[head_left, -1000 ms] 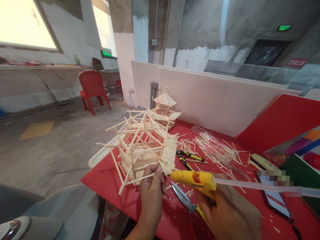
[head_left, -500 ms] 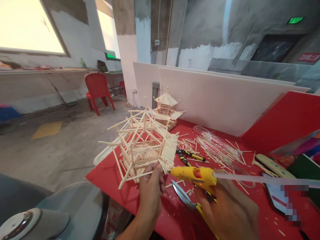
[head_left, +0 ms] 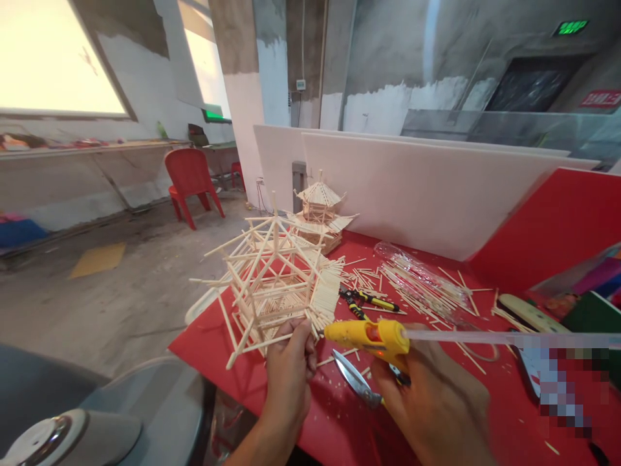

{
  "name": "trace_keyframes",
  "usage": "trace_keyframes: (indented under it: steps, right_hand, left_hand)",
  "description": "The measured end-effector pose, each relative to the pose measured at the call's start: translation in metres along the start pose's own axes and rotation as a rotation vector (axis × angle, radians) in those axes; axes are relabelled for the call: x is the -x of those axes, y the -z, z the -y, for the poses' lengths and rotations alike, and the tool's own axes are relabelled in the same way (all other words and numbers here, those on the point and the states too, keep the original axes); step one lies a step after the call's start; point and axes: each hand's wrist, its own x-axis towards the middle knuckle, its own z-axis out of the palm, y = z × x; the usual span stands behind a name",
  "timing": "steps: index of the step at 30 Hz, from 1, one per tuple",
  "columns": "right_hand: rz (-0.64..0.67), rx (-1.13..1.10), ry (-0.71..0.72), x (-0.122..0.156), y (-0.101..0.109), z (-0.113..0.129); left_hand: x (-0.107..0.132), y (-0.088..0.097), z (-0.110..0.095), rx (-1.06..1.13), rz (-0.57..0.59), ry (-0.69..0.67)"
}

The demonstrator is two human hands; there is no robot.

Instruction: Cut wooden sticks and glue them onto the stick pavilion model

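Note:
A pavilion model (head_left: 326, 291) built of thin wooden sticks stands on the red tabletop, its roof partly covered by a slatted panel. At its lower near corner my left hand (head_left: 287, 372) is closed, thumb and fingers pinching the end of the stick frame. My right hand (head_left: 434, 395) wraps round the handle of a yellow hot glue gun (head_left: 363, 334). The gun's nozzle points left, right beside the left fingertips and the roof's stick ends; whether it touches them I cannot tell. A long clear glue stick (head_left: 475, 338) juts from the gun's rear.
Scissors (head_left: 356, 380) lie under the gun, partly hidden by my right hand. Behind are yellow-black pliers (head_left: 373, 301), loose sticks in a plastic bag (head_left: 422, 275) and a taller stick pagoda (head_left: 319, 196). A phone (head_left: 526, 369) lies right; a lidded cup (head_left: 80, 433) stands lower left.
The glue gun and my right hand have shifted slightly left, covering more of the scissors' handles. My left hand keeps its pinch at the model's corner. The view has moved a little.

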Motion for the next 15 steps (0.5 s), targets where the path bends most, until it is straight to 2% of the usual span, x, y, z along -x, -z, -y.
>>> trace_keyframes:
  steps: [8, 15]
  right_hand:
    - [-0.027, -0.01, 0.001, -0.001, -0.0009, -0.0005]
    - [0.013, -0.034, -0.015, 0.0001, -0.0001, 0.0008]
  left_hand:
    - [0.0008, 0.0005, 0.0011, 0.01, 0.012, -0.002]
    - [-0.0007, 0.0016, 0.0019, 0.004, 0.021, -0.031]
